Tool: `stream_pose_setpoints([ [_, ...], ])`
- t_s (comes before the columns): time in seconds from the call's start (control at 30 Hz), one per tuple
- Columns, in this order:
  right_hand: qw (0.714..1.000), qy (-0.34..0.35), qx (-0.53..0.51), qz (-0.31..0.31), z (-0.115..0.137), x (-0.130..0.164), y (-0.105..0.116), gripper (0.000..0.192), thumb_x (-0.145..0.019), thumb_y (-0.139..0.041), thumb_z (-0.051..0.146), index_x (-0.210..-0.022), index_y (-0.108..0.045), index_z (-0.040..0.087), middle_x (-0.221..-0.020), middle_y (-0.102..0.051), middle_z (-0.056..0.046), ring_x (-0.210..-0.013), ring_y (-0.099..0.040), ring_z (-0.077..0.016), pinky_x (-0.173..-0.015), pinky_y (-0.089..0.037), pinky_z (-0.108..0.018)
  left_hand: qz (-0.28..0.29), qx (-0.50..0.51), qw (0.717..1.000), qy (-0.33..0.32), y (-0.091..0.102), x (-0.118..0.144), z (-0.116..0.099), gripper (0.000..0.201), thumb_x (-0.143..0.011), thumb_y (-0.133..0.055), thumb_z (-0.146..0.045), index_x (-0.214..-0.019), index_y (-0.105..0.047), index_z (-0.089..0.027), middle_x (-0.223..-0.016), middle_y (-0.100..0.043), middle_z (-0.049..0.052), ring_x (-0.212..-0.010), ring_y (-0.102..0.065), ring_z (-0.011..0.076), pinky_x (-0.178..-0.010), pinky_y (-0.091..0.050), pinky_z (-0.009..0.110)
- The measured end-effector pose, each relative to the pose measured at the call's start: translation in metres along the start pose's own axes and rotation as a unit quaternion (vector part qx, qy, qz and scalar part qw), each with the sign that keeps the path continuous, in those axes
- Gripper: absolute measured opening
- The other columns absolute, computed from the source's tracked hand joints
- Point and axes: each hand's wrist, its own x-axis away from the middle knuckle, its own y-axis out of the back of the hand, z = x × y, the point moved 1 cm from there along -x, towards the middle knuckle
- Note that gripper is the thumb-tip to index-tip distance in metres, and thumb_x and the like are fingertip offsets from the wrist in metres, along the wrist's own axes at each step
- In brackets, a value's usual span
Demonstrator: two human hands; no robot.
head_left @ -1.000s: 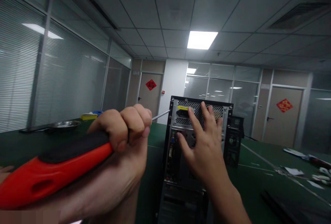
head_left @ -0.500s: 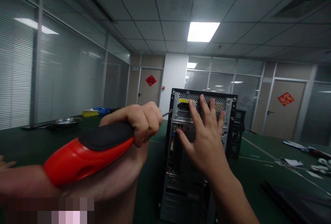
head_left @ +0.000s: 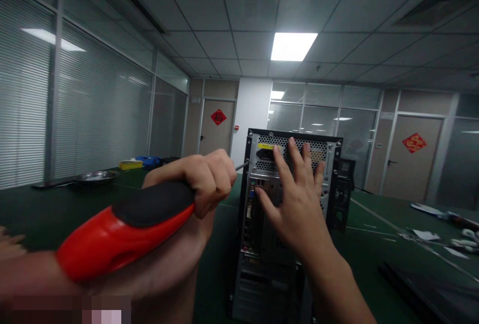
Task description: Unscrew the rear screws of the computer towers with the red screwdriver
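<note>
The computer tower [head_left: 262, 244] stood upright on the green table [head_left: 374, 254], rear panel facing the camera, a yellow label [head_left: 265, 146] unreadable. The left hand [head_left: 202, 184] gripped a red-and-black screwdriver [head_left: 127, 229], its tip at the tower's upper left edge. The right hand [head_left: 299, 204] pressed open-fingered against the rear panel.

Much of the rear panel of the computer case [head_left: 262, 244] is covered by the right hand [head_left: 299, 209], and the case's foot is cut off by the lower edge. The screwdriver [head_left: 127, 231] shaft is largely hidden behind the left hand [head_left: 202, 179]; only its tip is seen. A pixelated patch masks the lower left corner. Small items [head_left: 449, 244] at far right are too blurred to be identified, possibly papers.
</note>
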Motion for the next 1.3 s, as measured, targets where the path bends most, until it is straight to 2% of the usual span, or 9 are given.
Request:
stream_pose_setpoints([
  [0.13, 1.0, 0.003, -0.002, -0.004, -0.001, 0.0, 0.0, 0.081, -0.089, -0.063, 0.04, -0.156, -0.021, 0.024, -0.165, -0.005, -0.005, -0.153, -0.001, -0.0344, -0.12, -0.007, -0.066, -0.02, -0.004, 1.0, -0.009, -0.005, 0.0, -0.004, 0.049, -0.086, -0.067, -0.042, -0.054, -0.036, -0.021, -0.053, -0.035, -0.002, -0.049, -0.031, 0.0137, -0.055, -0.033, 0.035],
  [0.33, 1.0, 0.003, -0.003, 0.003, -0.001, 0.0, 0.001, 0.083, -0.089, -0.063, 0.04, -0.157, -0.018, 0.024, -0.165, -0.004, -0.004, -0.153, 0.0, -0.0342, -0.12, -0.007, -0.065, -0.042, -0.013, 0.999, -0.011, -0.012, -0.005, -0.004, 0.051, -0.079, -0.068, -0.059, -0.055, -0.043, -0.022, -0.048, -0.03, -0.004, -0.053, -0.037, 0.0159, -0.06, -0.037, 0.036],
  [0.47, 1.0, 0.003, -0.002, 0.005, -0.001, 0.001, 0.001, 0.082, -0.09, -0.062, 0.041, -0.157, -0.019, 0.023, -0.165, -0.003, -0.005, -0.153, 0.0, -0.0346, -0.12, -0.007, -0.066, -0.022, -0.038, 0.999, 0.0, -0.013, -0.002, -0.003, 0.054, -0.078, -0.067, -0.061, -0.053, -0.042, -0.021, -0.049, -0.033, -0.003, -0.052, -0.036, 0.0148, -0.062, -0.039, 0.037],
  [0.6, 1.0, 0.0, 0.006, 0.01, 0.0, 0.001, 0.002, 0.085, -0.088, -0.065, 0.04, -0.157, -0.019, 0.023, -0.165, -0.002, -0.005, -0.153, 0.001, -0.0343, -0.12, -0.005, -0.065, -0.007, -0.032, 0.999, 0.0, -0.009, -0.003, 0.001, 0.043, -0.084, -0.064, -0.055, -0.062, -0.05, -0.021, -0.057, -0.047, 0.0, -0.057, -0.046, 0.0168, -0.063, -0.044, 0.035],
  [0.7, 1.0, -0.004, 0.007, 0.017, 0.001, 0.0, 0.002, 0.088, -0.086, -0.067, 0.039, -0.157, -0.017, 0.024, -0.165, -0.001, -0.004, -0.153, 0.003, -0.0337, -0.121, -0.004, -0.064, 0.007, 0.009, 1.0, 0.006, -0.007, -0.008, 0.001, 0.027, -0.083, -0.073, -0.038, -0.074, -0.054, -0.022, -0.073, -0.06, 0.0, -0.07, -0.058, 0.0175, -0.067, -0.048, 0.031],
  [0.77, 1.0, -0.004, 0.004, 0.018, 0.001, 0.0, 0.003, 0.088, -0.087, -0.066, 0.04, -0.157, -0.017, 0.024, -0.165, 0.0, -0.004, -0.153, 0.003, -0.0336, -0.121, -0.004, -0.063, 0.017, 0.02, 1.0, 0.008, -0.008, -0.009, -0.002, 0.028, -0.079, -0.078, -0.031, -0.073, -0.053, -0.021, -0.076, -0.062, 0.0, -0.073, -0.061, 0.0177, -0.069, -0.05, 0.03],
  [1.03, 1.0, -0.003, -0.01, 0.017, 0.002, 0.001, 0.006, 0.084, -0.089, -0.063, 0.038, -0.157, -0.017, 0.023, -0.165, -0.001, -0.005, -0.153, 0.002, -0.0337, -0.121, -0.005, -0.064, -0.048, 0.003, 0.999, -0.014, -0.017, -0.001, -0.016, 0.02, -0.089, -0.066, -0.039, -0.08, -0.066, -0.022, -0.077, -0.068, 0.005, -0.074, -0.064, 0.0208, -0.076, -0.056, 0.039],
  [1.2, 1.0, -0.005, -0.008, 0.025, 0.001, 0.001, 0.006, 0.086, -0.088, -0.064, 0.039, -0.158, -0.015, 0.024, -0.165, 0.001, -0.004, -0.153, 0.004, -0.0332, -0.121, -0.004, -0.063, -0.031, 0.041, 0.999, 0.015, -0.016, 0.001, -0.014, 0.038, -0.095, -0.051, -0.051, -0.08, -0.066, -0.019, -0.069, -0.06, 0.002, -0.063, -0.056, 0.0161, -0.069, -0.054, 0.036],
  [1.3, 1.0, -0.004, -0.006, 0.027, 0.0, 0.001, 0.005, 0.087, -0.088, -0.064, 0.04, -0.158, -0.015, 0.024, -0.165, 0.001, -0.004, -0.153, 0.004, -0.0333, -0.121, -0.004, -0.063, -0.029, 0.07, 0.997, 0.01, -0.014, -0.001, -0.007, 0.028, -0.09, -0.062, -0.049, -0.083, -0.061, -0.022, -0.064, -0.053, -0.003, -0.054, -0.05, 0.012, -0.056, -0.048, 0.03],
])
